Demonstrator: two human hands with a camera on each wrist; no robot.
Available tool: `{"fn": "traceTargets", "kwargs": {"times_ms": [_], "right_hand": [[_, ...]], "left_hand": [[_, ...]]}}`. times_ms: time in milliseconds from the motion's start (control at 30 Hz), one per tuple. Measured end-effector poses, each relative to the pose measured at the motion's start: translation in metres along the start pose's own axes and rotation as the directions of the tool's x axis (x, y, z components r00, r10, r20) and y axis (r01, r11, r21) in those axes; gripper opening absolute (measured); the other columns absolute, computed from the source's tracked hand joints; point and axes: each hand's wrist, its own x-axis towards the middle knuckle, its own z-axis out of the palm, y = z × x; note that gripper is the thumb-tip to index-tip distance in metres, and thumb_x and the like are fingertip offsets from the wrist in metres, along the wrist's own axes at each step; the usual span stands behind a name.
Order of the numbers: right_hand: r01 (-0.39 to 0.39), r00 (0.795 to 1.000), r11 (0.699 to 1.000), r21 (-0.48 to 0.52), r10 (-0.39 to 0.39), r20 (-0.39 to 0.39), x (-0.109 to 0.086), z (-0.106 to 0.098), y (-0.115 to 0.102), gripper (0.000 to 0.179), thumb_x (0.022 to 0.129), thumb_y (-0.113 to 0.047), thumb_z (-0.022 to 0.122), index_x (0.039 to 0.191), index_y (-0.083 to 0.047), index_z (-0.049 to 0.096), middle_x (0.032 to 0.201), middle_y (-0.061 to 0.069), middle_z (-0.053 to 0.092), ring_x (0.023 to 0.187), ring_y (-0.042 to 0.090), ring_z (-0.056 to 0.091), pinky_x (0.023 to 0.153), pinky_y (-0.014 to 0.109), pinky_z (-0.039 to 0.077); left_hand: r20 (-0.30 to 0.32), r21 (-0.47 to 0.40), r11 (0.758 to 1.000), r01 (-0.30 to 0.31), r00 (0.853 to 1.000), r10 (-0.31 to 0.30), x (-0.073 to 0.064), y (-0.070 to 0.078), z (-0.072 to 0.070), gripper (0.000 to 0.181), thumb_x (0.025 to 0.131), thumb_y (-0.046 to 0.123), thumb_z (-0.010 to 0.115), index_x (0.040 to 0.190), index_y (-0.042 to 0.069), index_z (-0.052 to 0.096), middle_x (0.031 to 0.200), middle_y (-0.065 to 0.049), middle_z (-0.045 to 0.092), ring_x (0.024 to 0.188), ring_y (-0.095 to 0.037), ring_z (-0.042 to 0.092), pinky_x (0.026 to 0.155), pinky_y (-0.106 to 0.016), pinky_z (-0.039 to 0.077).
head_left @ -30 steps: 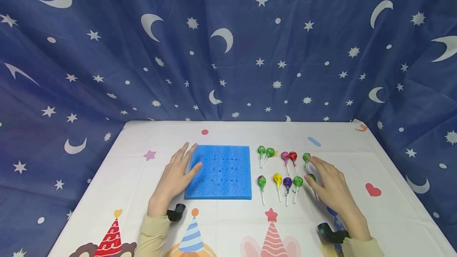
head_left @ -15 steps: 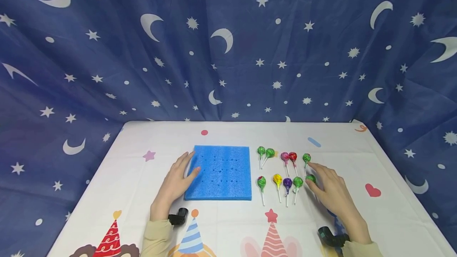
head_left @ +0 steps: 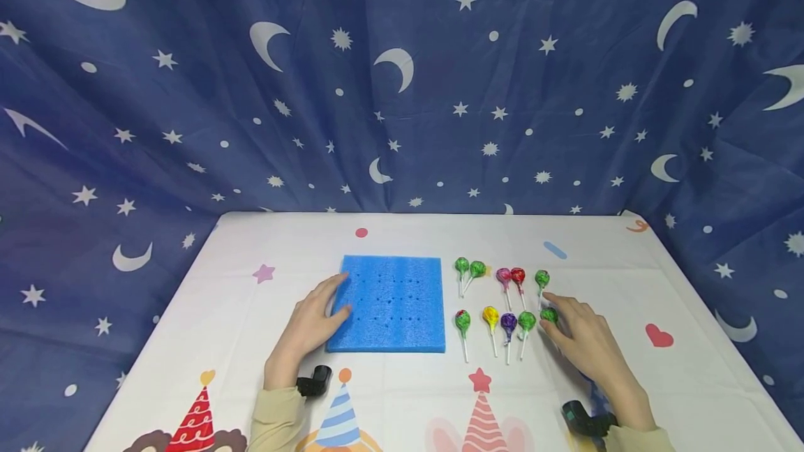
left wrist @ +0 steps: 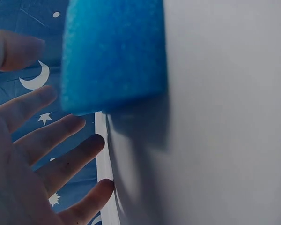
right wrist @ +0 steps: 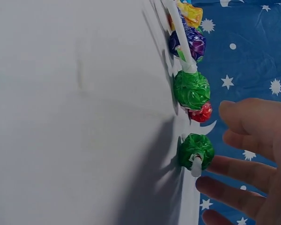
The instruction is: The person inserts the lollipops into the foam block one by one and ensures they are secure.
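Note:
A blue foam block (head_left: 386, 305) dotted with small holes lies flat on the table. My left hand (head_left: 308, 326) is at its left side, fingers spread and reaching over the edge in the head view. The left wrist view has the block's corner (left wrist: 114, 61) beside those loose fingers, with nothing in the palm. On the right, my right hand (head_left: 587, 340) hovers with relaxed fingers around a green lollipop (head_left: 549, 315), partly hidden by the hand in the head view. In the right wrist view, that green lollipop (right wrist: 195, 152) sits near the fingertips; I cannot tell whether they touch it.
Between block and right hand lie more lollipops: a yellow one (head_left: 490, 317), a purple one (head_left: 508, 323), a pink one (head_left: 504, 276), a red one (head_left: 518, 276) and several green ones. A dark blue star-patterned curtain (head_left: 433, 75) hangs behind the white printed tablecloth (head_left: 402, 403).
Both hands have drifted slightly toward the near side. The right fingertips have come away from the farther green lollipop, whose head now shows fully. Neither hand has picked anything up.

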Motion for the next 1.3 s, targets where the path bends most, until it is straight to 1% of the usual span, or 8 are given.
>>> {"fn": "traceTargets", "kwargs": {"times_ms": [167,233,367,467,733,1033,1167,1300], "right_hand": [[-0.003,1.0,1.0,0.0,0.003,0.008,0.001,0.001,0.001,0.053,0.088,-0.025,0.067,0.134,-0.003,0.052,0.127,0.023,0.059,0.112,0.043,0.056,0.087,0.062,0.043],[-0.006,1.0,1.0,-0.003,0.006,0.007,0.002,0.002,0.001,0.053,0.088,-0.024,0.067,0.134,-0.003,0.053,0.125,0.023,0.061,0.105,0.04,0.059,0.085,0.06,0.045],[-0.02,1.0,1.0,-0.022,0.02,0.019,0.003,0.004,0.002,0.052,0.087,-0.025,0.068,0.132,-0.003,0.054,0.119,0.021,0.063,0.085,0.027,0.055,0.077,0.05,0.046],[-0.025,0.999,0.999,-0.035,0.026,0.028,0.003,0.005,0.002,0.052,0.087,-0.026,0.068,0.131,-0.003,0.055,0.112,0.018,0.065,0.078,0.021,0.048,0.071,0.041,0.042],[-0.016,0.999,0.999,-0.036,0.017,0.029,0.006,0.004,0.001,0.045,0.087,-0.02,0.068,0.128,-0.003,0.058,0.099,0.011,0.064,0.077,0.02,0.047,0.068,0.039,0.038],[0.011,1.0,1.0,-0.017,-0.011,0.001,0.006,0.007,0.004,0.036,0.086,-0.012,0.069,0.119,-0.001,0.063,0.109,0.017,0.066,0.091,0.028,0.058,0.075,0.048,0.049],[0.022,0.999,1.0,0.008,-0.022,-0.025,0.006,0.009,0.006,0.03,0.084,-0.008,0.069,0.113,-0.001,0.065,0.104,0.016,0.066,0.087,0.025,0.058,0.071,0.042,0.05],[0.011,1.0,0.999,0.046,-0.01,-0.018,0.008,0.01,0.006,0.027,0.083,-0.006,0.07,0.109,-0.002,0.066,0.099,0.014,0.066,0.083,0.022,0.056,0.068,0.038,0.05]], "left_hand": [[0.017,0.013,1.0,0.001,1.0,-0.001,0.0,0.001,0.0,0.063,0.09,0.028,0.06,0.149,0.02,0.037,0.156,-0.011,0.034,0.145,-0.036,0.029,0.114,-0.065,0.021],[0.016,0.02,1.0,-0.002,1.0,0.002,0.0,0.001,0.0,0.063,0.09,0.027,0.06,0.148,0.019,0.038,0.156,-0.012,0.035,0.145,-0.036,0.029,0.114,-0.065,0.021],[0.018,0.026,1.0,-0.001,1.0,0.001,0.0,0.0,0.0,0.062,0.089,0.026,0.06,0.147,0.017,0.04,0.155,-0.012,0.036,0.144,-0.037,0.03,0.113,-0.065,0.022],[0.022,0.028,1.0,-0.003,1.0,0.003,-0.001,-0.001,0.0,0.061,0.088,0.025,0.06,0.146,0.016,0.042,0.154,-0.013,0.037,0.144,-0.037,0.031,0.114,-0.064,0.022],[0.016,0.037,0.999,-0.012,1.0,0.011,0.0,-0.003,0.0,0.06,0.087,0.022,0.06,0.144,0.014,0.045,0.153,-0.013,0.039,0.143,-0.038,0.032,0.113,-0.064,0.023],[0.026,0.043,0.999,-0.018,1.0,0.017,-0.001,-0.004,-0.001,0.059,0.087,0.021,0.06,0.144,0.014,0.045,0.152,-0.014,0.039,0.142,-0.039,0.033,0.113,-0.064,0.023],[0.029,0.042,0.999,-0.019,0.999,0.018,-0.001,-0.004,-0.001,0.06,0.087,0.021,0.06,0.144,0.014,0.045,0.153,-0.014,0.039,0.143,-0.039,0.032,0.113,-0.064,0.023],[0.028,0.04,0.999,-0.015,1.0,0.014,-0.002,-0.004,-0.002,0.06,0.087,0.02,0.06,0.144,0.013,0.045,0.153,-0.015,0.039,0.143,-0.039,0.032,0.113,-0.064,0.023]]}}
